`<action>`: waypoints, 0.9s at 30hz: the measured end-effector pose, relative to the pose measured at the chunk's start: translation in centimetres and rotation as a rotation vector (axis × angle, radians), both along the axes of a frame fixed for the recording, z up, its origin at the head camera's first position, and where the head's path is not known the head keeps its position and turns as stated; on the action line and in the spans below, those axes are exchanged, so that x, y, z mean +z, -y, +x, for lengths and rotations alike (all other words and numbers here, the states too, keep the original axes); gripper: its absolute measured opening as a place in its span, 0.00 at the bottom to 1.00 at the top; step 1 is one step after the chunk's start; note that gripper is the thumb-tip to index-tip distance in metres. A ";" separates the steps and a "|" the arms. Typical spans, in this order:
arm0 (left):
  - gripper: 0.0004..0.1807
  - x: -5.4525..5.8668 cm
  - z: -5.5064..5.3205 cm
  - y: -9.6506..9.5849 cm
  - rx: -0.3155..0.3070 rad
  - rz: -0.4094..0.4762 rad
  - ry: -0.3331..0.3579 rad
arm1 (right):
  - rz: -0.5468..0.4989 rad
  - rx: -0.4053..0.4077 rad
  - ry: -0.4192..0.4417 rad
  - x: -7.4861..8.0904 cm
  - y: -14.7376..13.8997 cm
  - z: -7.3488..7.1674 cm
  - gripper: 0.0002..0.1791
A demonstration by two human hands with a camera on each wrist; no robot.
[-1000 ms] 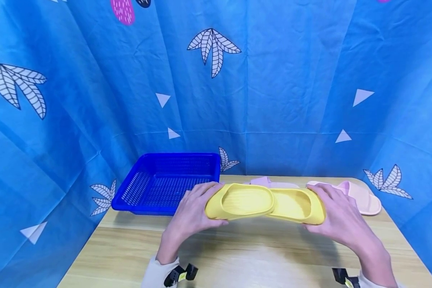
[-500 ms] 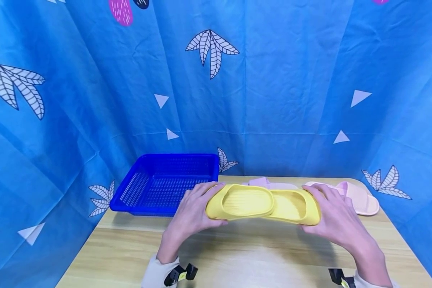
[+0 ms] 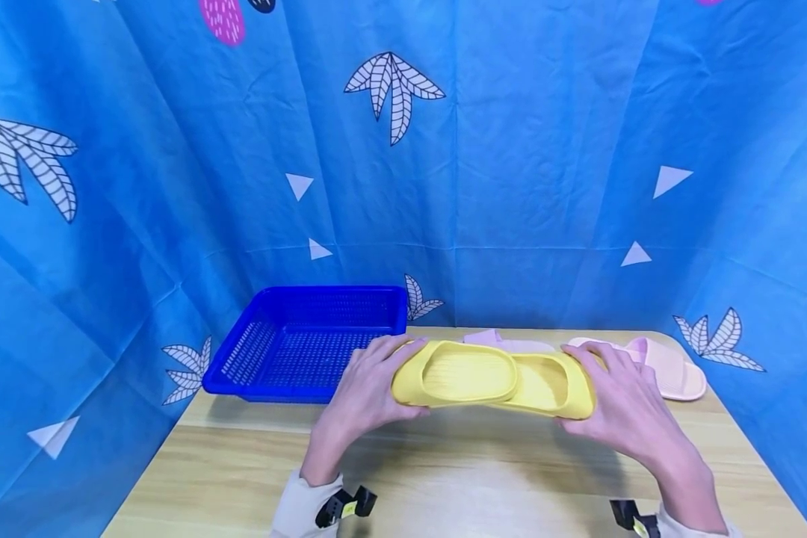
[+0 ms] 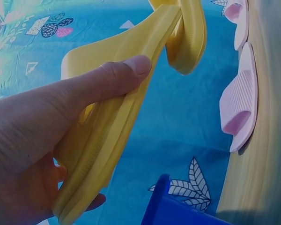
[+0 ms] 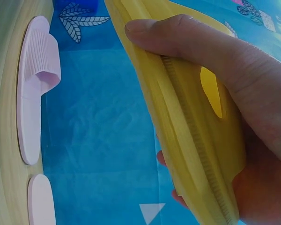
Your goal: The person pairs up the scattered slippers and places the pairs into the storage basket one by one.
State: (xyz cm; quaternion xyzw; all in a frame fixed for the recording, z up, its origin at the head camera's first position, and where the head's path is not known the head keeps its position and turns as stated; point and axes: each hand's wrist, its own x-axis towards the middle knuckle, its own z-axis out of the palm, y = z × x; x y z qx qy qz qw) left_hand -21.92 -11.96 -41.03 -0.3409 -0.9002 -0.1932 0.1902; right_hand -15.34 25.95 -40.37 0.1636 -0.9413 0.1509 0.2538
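Two yellow slippers are held up over the table, toe ends outward and open ends overlapping in the middle. My left hand (image 3: 370,392) grips the left yellow slipper (image 3: 469,372) by its toe end. In the left wrist view, the thumb presses along the side of that slipper (image 4: 131,108). The right yellow slipper (image 3: 541,381) is gripped the same way by my right hand (image 3: 628,403). Its sole edge (image 5: 173,117) runs under the thumb in the right wrist view. The left slipper's heel lies in front of the right one's in the head view.
A blue plastic basket (image 3: 238,391) stands at the back left of the wooden table (image 3: 242,463). Behind the hands lie a pale lilac slipper (image 3: 527,347) and, at the back right, a pink slipper (image 3: 675,368). A blue patterned curtain (image 3: 531,187) surrounds the table.
My left hand has moved slightly right with its slipper, and the right hand slightly left. The two slippers overlap a little more. The head view has shifted slightly.
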 end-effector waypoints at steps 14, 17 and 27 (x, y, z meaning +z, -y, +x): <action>0.55 0.4 0.1 -0.9 -0.006 -0.010 -0.034 | 0.008 -0.006 -0.014 0.0 0.2 0.2 0.59; 0.55 0.3 0.1 -1.0 0.001 -0.012 -0.032 | 0.013 -0.007 -0.020 0.0 0.2 0.2 0.59; 0.56 0.2 0.2 -1.7 -0.032 0.009 -0.019 | -0.017 0.041 -0.042 -0.4 0.5 -0.2 0.58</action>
